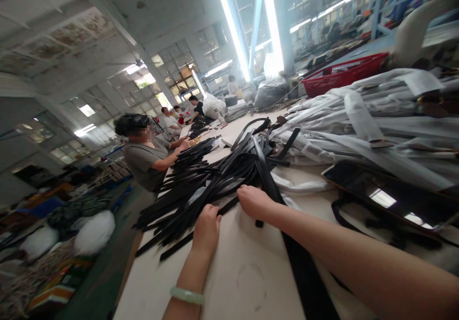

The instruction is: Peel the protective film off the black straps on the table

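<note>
A narrow black strap (228, 206) runs between my two hands just above the pale table. My left hand (207, 227), below a green bangle (187, 295), has its fingers closed on one part of the strap. Farther right, my right hand (254, 201) pinches the same strap, its fingertips partly hidden by the hand itself. Just beyond both hands lies a loose heap of black straps (190, 193), fanned across the table. A wider black strap (304, 277) passes beneath my right forearm toward the near edge.
At right, white-wrapped strips (322, 119) are piled beside a phone (383, 193). A red basket (344, 74) stands behind them. Across the table's left side, a co-worker (145, 150) handles small items. Sacks (95, 231) lie on the floor at left.
</note>
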Demonstrator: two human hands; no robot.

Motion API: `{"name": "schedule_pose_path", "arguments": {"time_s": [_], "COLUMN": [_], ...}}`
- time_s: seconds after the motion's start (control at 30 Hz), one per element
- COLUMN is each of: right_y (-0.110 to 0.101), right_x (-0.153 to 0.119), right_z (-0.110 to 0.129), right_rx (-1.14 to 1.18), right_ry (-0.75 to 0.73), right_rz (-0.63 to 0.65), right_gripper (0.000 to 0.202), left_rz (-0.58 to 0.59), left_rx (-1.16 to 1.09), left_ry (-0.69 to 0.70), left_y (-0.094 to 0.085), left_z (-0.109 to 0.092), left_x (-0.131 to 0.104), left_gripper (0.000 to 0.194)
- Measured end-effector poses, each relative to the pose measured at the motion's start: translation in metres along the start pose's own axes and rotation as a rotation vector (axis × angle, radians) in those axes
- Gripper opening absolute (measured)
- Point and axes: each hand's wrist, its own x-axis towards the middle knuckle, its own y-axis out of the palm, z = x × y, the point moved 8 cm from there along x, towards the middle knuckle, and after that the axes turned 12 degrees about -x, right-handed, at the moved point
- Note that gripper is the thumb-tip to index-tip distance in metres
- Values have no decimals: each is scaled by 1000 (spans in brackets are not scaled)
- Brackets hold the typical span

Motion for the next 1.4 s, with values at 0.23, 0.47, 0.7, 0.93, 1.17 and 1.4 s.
{"name": "schedule_pose_path", "arguments": {"time_s": [0.23,0.47,0.7,0.93,1.17,1.4], "right_y": [4,-28,-99,-101,-20,21], "right_x": [3,10,-7,-10,-14,-37], "right_z": [2,-6,-27,-27,48,91], "right_rx": [75,387,1514,1719,1452,1088], "right_ry": [22,-50,-149,-121,2,-104], "right_rz": [-12,17,-213,-300,176,491], "right_gripper": [18,11,32,29,26,12], "left_rz": [-14,-28,-45,-113,-247,-22], "left_rx": [7,-11,-132,-313,-754,-828], "left_ry": [13,-9,-56,-78,-64,194], "left_y": [-2,-2,-1,-13,-48,-96], "left_z": [7,25,33,23,-6,-52], "left_x": [5,8,10,2,-21,-39], "left_gripper": [15,16,9,16,65,24]}}
